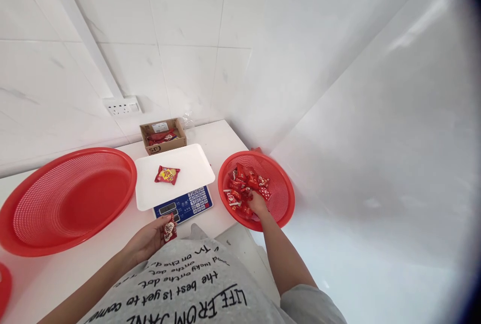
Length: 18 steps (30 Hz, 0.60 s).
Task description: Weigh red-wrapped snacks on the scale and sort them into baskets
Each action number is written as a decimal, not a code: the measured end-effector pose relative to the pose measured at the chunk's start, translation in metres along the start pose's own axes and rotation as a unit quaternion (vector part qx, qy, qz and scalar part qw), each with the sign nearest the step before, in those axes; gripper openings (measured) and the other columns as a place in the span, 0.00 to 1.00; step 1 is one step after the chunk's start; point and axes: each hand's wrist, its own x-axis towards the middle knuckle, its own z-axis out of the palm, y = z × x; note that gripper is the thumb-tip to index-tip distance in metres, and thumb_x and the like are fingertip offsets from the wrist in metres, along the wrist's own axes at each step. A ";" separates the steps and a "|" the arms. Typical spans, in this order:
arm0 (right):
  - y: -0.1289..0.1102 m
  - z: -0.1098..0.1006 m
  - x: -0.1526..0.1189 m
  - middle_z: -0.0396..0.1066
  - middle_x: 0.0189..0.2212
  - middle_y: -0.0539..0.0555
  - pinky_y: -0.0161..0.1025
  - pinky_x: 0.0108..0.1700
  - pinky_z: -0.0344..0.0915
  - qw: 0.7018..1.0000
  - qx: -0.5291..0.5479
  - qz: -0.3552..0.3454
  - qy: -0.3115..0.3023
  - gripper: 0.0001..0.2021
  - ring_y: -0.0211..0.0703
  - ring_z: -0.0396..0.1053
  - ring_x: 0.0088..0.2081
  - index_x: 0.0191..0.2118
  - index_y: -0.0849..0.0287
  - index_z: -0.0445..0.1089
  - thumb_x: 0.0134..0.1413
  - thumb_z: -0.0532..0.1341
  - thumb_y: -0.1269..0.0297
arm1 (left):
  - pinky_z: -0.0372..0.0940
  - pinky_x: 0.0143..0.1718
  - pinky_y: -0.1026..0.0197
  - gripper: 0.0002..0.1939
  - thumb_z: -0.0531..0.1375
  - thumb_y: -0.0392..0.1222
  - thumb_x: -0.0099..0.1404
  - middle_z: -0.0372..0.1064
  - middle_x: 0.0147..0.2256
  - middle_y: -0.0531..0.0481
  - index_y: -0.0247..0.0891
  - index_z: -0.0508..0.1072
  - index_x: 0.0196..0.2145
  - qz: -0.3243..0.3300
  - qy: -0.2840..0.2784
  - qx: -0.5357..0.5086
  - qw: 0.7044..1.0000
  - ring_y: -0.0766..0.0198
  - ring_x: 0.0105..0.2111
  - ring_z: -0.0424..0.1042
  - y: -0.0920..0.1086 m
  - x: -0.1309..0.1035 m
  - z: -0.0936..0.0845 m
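My left hand (150, 236) is closed on a small red snack packet (170, 229) with a pale printed patch, just in front of the scale. Down in the small red basket (289, 199) on the right, my right hand (258, 204) reaches among several red wrapped packets (240, 179). Its fingertips touch the packets and are partly hidden, so I cannot tell whether they grip one. On the white weighing tray (195, 164) lies one red and yellow packet (167, 175). The blue keypad panel (193, 204) of the scale shows below the tray.
A large red basket (128, 204) stands left of the scale on the white table (124, 264). Behind the tray is a cardboard box (161, 146) with red packets inside. A wall socket (122, 106) is at the back. Part of another red container (3, 284) shows at the left edge.
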 end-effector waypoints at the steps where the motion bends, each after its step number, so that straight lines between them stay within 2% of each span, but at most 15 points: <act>1: 0.000 -0.003 -0.001 0.71 0.41 0.60 0.44 0.43 0.65 0.999 0.037 0.012 0.008 0.17 0.51 0.71 0.42 0.47 0.59 0.67 0.48 0.57 0.69 | 0.66 0.22 0.66 0.02 0.59 0.34 0.62 0.69 0.21 0.51 0.35 0.68 0.31 0.002 -0.001 0.004 1.000 0.68 0.18 0.68 0.000 -0.001 0.000; 6: -0.005 -0.017 -0.017 0.71 0.28 0.53 0.41 0.29 0.67 0.974 0.217 0.059 0.024 0.15 0.44 0.70 0.28 0.46 0.56 0.64 0.51 0.56 0.60 | 0.66 0.21 0.66 0.02 0.60 0.34 0.61 0.68 0.21 0.51 0.35 0.69 0.31 -0.003 -0.012 0.008 1.000 0.68 0.18 0.68 0.004 0.000 0.000; 11: -0.034 -0.023 -0.047 0.69 0.26 0.50 0.36 0.27 0.66 0.936 0.352 0.034 0.001 0.12 0.38 0.66 0.25 0.36 0.54 0.64 0.48 0.61 0.54 | 0.65 0.23 0.67 0.05 0.59 0.34 0.61 0.67 0.22 0.53 0.36 0.68 0.37 0.006 -0.040 0.012 0.999 0.68 0.19 0.68 0.009 0.000 0.012; 12: -0.043 -0.021 -0.054 0.68 0.26 0.49 0.35 0.26 0.64 0.925 0.378 0.027 -0.018 0.12 0.37 0.64 0.24 0.34 0.54 0.64 0.47 0.62 0.53 | 0.65 0.23 0.67 0.09 0.59 0.33 0.61 0.67 0.22 0.53 0.37 0.68 0.40 0.015 -0.040 0.019 0.999 0.68 0.19 0.68 0.009 0.000 0.016; 15: -0.074 -0.007 -0.076 0.65 0.23 0.46 0.32 0.23 0.58 0.873 0.471 0.012 -0.129 0.17 0.32 0.60 0.21 0.33 0.55 0.64 0.40 0.67 0.52 | 0.65 0.25 0.66 0.21 0.60 0.33 0.60 0.69 0.27 0.54 0.43 0.63 0.50 0.055 -0.029 0.052 0.997 0.69 0.20 0.69 0.006 -0.002 0.026; 16: -0.083 0.001 -0.083 0.65 0.22 0.45 0.31 0.22 0.56 0.866 0.471 0.006 -0.169 0.18 0.31 0.58 0.20 0.33 0.56 0.64 0.39 0.68 0.52 | 0.65 0.25 0.65 0.23 0.60 0.33 0.59 0.70 0.28 0.53 0.44 0.63 0.52 0.066 -0.029 0.063 0.995 0.69 0.20 0.69 0.005 -0.003 0.028; 18: -0.101 0.020 -0.095 0.63 0.20 0.44 0.31 0.21 0.53 0.864 0.441 -0.009 -0.243 0.19 0.29 0.56 0.18 0.33 0.56 0.64 0.39 0.67 0.49 | 0.64 0.26 0.64 0.21 0.62 0.36 0.59 0.70 0.28 0.53 0.42 0.66 0.50 0.082 -0.050 0.074 0.993 0.68 0.20 0.69 0.002 -0.005 0.032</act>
